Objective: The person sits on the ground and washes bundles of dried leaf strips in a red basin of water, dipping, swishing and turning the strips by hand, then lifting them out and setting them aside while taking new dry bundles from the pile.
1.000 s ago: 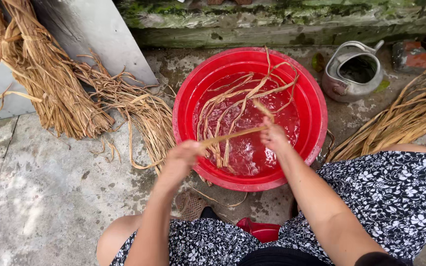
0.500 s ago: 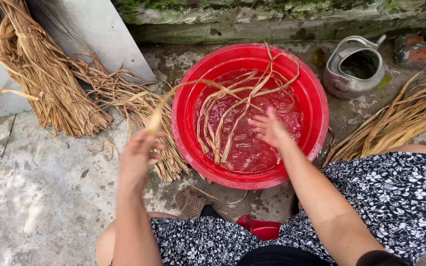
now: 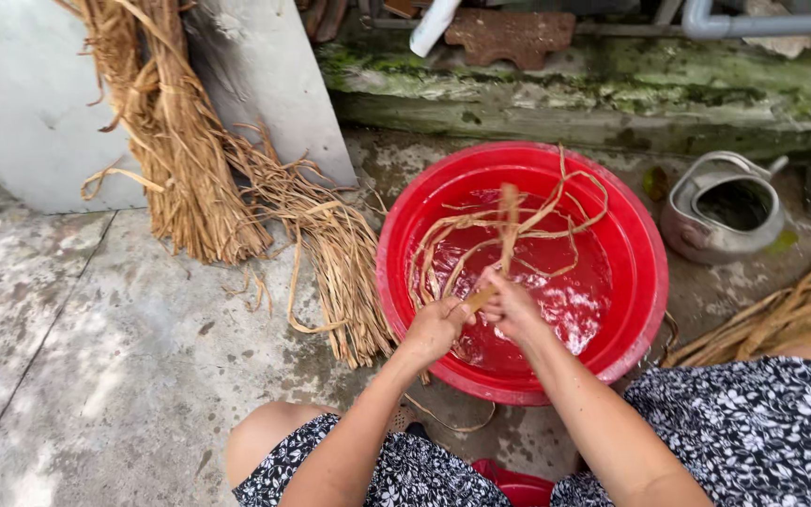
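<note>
Two hands work a wet fibre strip over a red basin.

The left hand [image 3: 436, 324] and right hand [image 3: 509, 305] meet above the red basin's [image 3: 635, 249] near rim, both pinching one tan strip [image 3: 507, 225] that rises over the water. Loose strips soak inside; beyond, a dried fibre bundle [image 3: 180, 160] leans on a grey slab [image 3: 21, 103], a metal kettle [image 3: 720, 207] at right.

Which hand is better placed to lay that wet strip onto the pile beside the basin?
Probably the left. The left hand grips the strip on the side of the red basin nearest the pile; the right hand would cross over.
</note>
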Demonstrator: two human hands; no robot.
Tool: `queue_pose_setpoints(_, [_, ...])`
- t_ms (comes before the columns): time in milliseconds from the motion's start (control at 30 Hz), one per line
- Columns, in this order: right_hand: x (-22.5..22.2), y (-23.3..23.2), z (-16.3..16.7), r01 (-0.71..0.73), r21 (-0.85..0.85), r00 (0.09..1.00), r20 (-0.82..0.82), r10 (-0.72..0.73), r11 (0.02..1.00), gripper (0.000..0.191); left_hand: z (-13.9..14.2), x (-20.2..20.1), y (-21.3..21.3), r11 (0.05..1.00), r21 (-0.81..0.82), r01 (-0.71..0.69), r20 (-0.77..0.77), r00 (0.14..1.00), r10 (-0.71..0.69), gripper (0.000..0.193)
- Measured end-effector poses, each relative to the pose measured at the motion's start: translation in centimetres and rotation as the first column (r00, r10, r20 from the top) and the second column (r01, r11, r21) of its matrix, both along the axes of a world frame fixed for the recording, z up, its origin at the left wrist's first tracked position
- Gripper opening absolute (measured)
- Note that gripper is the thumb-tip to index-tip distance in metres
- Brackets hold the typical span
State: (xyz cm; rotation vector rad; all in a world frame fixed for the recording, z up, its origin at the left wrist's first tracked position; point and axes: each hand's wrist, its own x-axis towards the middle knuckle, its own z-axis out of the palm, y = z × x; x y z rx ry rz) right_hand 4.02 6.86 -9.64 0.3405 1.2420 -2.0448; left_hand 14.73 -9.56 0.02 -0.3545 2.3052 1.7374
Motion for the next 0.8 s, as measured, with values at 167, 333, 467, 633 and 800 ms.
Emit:
queue_pose_setpoints(167, [-3.3, 7.1, -1.0, 0.308, 0.041, 0.924, 0.224, -0.310, 0.950, 0.032, 6.5, 1.2, -6.1, 0.910, 0.403, -0.093, 0.026, 0.996, 0.090, 0.022])
queue_pose_setpoints(333, [-4.1, 9.4, -0.1, 0.365, 0.124, 0.877, 0.288, -0.385, 0.923, 0.038, 9.7, 1.3, -7.8, 0.917, 0.384, -0.108, 0.007, 0.993, 0.114, 0.025])
queue_pose_setpoints(467, [-4.4, 10.5, 0.5, 0.489, 0.105, 0.820, 0.284, -0.497, 0.866, 0.035, 10.8, 1.4, -6.3, 0.948, 0.319, -0.025, 0.016, 1.000, 0.021, 0.029])
queue_pose_setpoints(633, [-4.5, 12.2, -0.5, 0.574, 0.083, 0.756, 0.327, -0.567, 0.814, 0.038, 13.0, 2.5, -9.5, 0.898, 0.238, -0.369, 0.003, 0.925, 0.380, 0.021])
queue_pose_setpoints(800, [-4.5, 10.7, -0.2, 0.552, -0.085, 0.824, 0.206, -0.527, 0.830, 0.057, 13.0, 3.6, -13.0, 0.837, 0.380, -0.394, -0.177, 0.857, 0.484, 0.027])
